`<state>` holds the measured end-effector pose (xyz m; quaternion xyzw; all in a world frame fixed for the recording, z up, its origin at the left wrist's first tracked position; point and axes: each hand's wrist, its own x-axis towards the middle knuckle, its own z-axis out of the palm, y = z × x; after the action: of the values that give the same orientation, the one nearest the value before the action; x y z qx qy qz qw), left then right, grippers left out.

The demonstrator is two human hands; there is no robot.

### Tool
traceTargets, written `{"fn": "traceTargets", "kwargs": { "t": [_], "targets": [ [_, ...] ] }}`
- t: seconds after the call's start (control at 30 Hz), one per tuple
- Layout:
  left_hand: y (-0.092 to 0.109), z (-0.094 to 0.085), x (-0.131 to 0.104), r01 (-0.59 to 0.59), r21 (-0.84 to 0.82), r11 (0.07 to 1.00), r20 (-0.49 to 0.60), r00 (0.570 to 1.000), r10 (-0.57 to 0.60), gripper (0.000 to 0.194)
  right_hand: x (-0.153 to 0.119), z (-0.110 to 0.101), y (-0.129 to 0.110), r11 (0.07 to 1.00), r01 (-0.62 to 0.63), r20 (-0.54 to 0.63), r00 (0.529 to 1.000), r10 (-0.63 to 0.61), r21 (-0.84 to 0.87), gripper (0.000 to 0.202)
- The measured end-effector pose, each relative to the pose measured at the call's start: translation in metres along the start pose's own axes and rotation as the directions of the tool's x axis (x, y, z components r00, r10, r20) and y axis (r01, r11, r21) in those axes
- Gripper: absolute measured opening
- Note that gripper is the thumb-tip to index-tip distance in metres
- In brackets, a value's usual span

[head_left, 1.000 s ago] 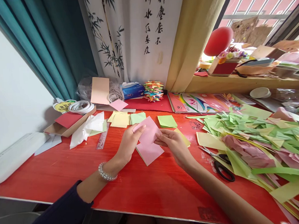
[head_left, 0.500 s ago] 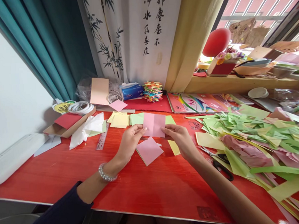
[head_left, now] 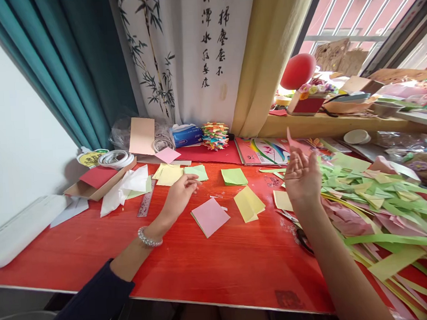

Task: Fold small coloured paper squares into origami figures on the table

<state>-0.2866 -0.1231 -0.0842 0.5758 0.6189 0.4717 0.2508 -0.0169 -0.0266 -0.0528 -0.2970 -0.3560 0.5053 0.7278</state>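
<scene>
My left hand [head_left: 181,195], a beaded bracelet at its wrist, hovers over the red table with loosely bent fingers and nothing in them. It is near the pale green squares [head_left: 199,173] and the yellow squares [head_left: 169,174]. On the right, my right hand [head_left: 303,179] is raised with its palm turned up. A folded pink sheet of paper [head_left: 298,145] sticks out beyond its fingers, partly hidden by them. Between the hands lie a pink square [head_left: 211,217], folded yellow paper [head_left: 249,205] and a bright green stack [head_left: 234,176]. Scissors [head_left: 303,241] are partly covered by my right forearm.
A heap of green paper strips and pieces [head_left: 372,180] covers the table's right side. A ruler [head_left: 146,201], white tissue [head_left: 125,191] and cardboard tray [head_left: 93,190] lie at left. A layered paper ornament [head_left: 215,136] and a tissue pack [head_left: 186,135] stand at the back.
My left hand has let go of the pink sheet and drawn slightly left. My right hand has carried it right and turned palm up. The view has shifted slightly right.
</scene>
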Motion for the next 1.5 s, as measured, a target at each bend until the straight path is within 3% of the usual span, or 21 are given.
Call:
{"fn": "traceTargets", "kwargs": {
  "t": [0.07,0.17,0.23,0.3,0.4,0.57,0.77,0.93,1.1,1.2,1.37,1.47,1.5],
  "targets": [
    [-0.007,-0.016,0.020,-0.014,0.151,0.988,-0.075,0.997,0.025,0.022,0.005,-0.004,-0.003,0.982,-0.047,0.007,0.999,0.046,0.184,0.040],
    [-0.019,-0.044,0.058,0.009,0.368,0.930,-0.126,0.991,0.040,0.015,-0.008,0.006,0.005,0.944,-0.252,0.149,0.963,0.223,0.214,0.037],
    [-0.028,-0.058,0.082,0.024,0.481,0.876,-0.112,0.993,0.034,0.019,-0.023,0.018,0.013,0.895,-0.422,0.266,0.887,0.377,0.140,0.033],
    [-0.036,-0.067,0.101,0.038,0.571,0.820,-0.077,0.997,0.007,0.029,-0.036,0.027,0.019,0.858,-0.511,0.324,0.821,0.469,0.052,0.028],
    [-0.047,-0.073,0.118,0.058,0.669,0.741,-0.016,0.998,-0.063,0.029,-0.044,0.033,0.023,0.843,-0.538,0.337,0.795,0.505,0.007,0.023],
    [-0.058,-0.079,0.126,0.054,0.746,0.664,0.073,0.984,-0.163,0.031,-0.043,0.029,0.026,0.821,-0.570,0.328,0.770,0.547,-0.029,0.020],
    [-0.061,-0.084,0.130,0.052,0.742,0.669,0.094,0.979,-0.180,0.030,-0.043,0.029,0.030,0.826,-0.558,0.335,0.765,0.551,-0.085,0.019],
    [-0.055,-0.088,0.130,0.086,0.679,0.730,-0.002,0.993,-0.115,0.031,-0.049,0.031,0.032,0.850,-0.501,0.356,0.773,0.525,-0.165,0.021],
    [-0.022,-0.092,0.126,0.089,0.510,0.856,-0.234,0.972,0.039,0.028,-0.060,0.038,0.027,0.875,-0.389,0.415,0.773,0.480,-0.288,0.021],
    [0.005,-0.081,0.108,0.020,0.333,0.943,-0.301,0.950,0.086,0.031,-0.067,0.044,0.024,0.872,-0.346,0.456,0.751,0.478,-0.345,0.022],
    [0.038,-0.031,0.044,-0.066,0.037,0.997,-0.111,0.991,0.069,0.039,-0.081,0.052,0.020,0.862,-0.337,0.503,0.707,0.498,-0.380,0.033],
    [0.046,-0.004,0.007,-0.035,-0.104,0.994,0.014,0.999,0.037,0.034,-0.086,0.052,0.022,0.883,-0.334,0.537,0.703,0.467,-0.331,0.032],
    [0.047,0.002,-0.002,-0.023,-0.096,0.995,0.006,1.000,0.024,0.032,-0.087,0.052,0.023,0.891,-0.336,0.539,0.710,0.453,-0.306,0.030]
  ]
}}
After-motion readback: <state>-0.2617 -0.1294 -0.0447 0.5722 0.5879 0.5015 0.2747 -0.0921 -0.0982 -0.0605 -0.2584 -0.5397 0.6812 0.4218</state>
